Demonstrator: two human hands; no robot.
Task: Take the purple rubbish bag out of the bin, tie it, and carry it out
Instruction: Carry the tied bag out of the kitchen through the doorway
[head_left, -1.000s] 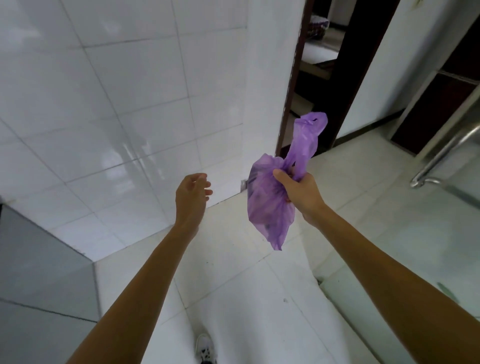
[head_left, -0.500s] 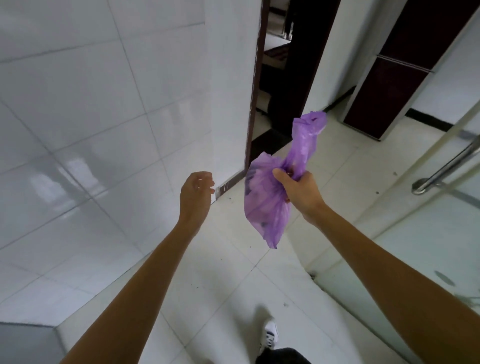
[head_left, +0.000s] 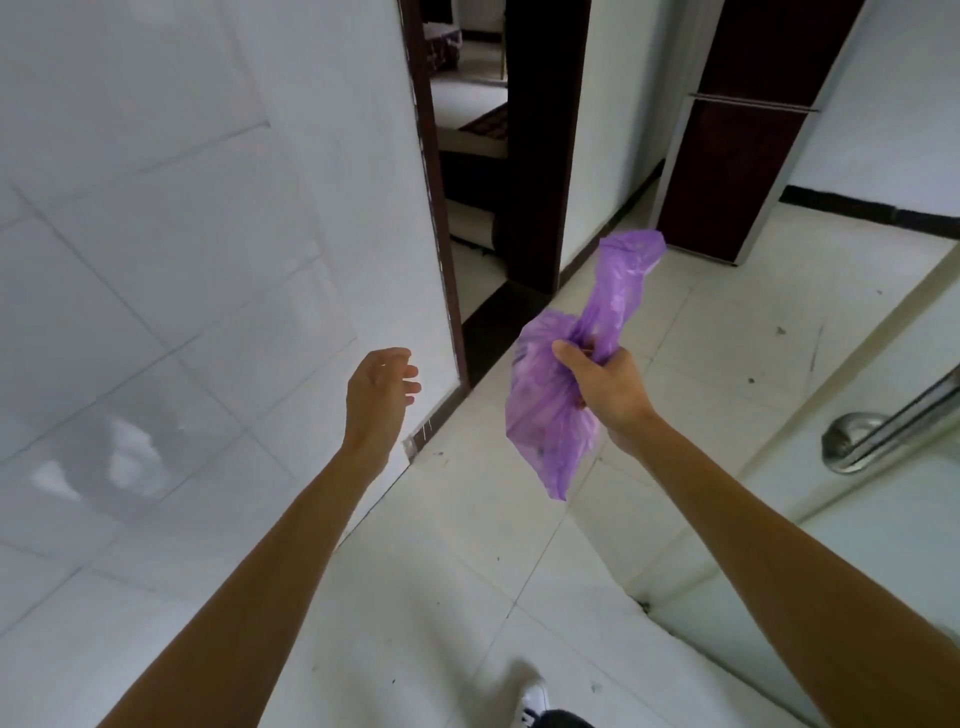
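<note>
The purple rubbish bag (head_left: 551, 415) hangs in mid-air in front of me, its neck gathered and its loose top sticking up above my fist. My right hand (head_left: 605, 387) is shut around that gathered neck. My left hand (head_left: 378, 395) floats to the left of the bag, apart from it, fingers loosely curled and holding nothing. No bin is in view.
A white tiled wall (head_left: 182, 260) runs along my left up to a dark door frame (head_left: 434, 208) with an open doorway beyond. A glass door with a steel handle (head_left: 883, 431) stands on the right. A dark cabinet (head_left: 737, 156) stands ahead. My shoe (head_left: 532, 701) is on the pale tile floor.
I have walked forward along the wall; the doorway and the dark cabinet have come closer and swung into view. The bag stays in my right hand, the left hand stays free.
</note>
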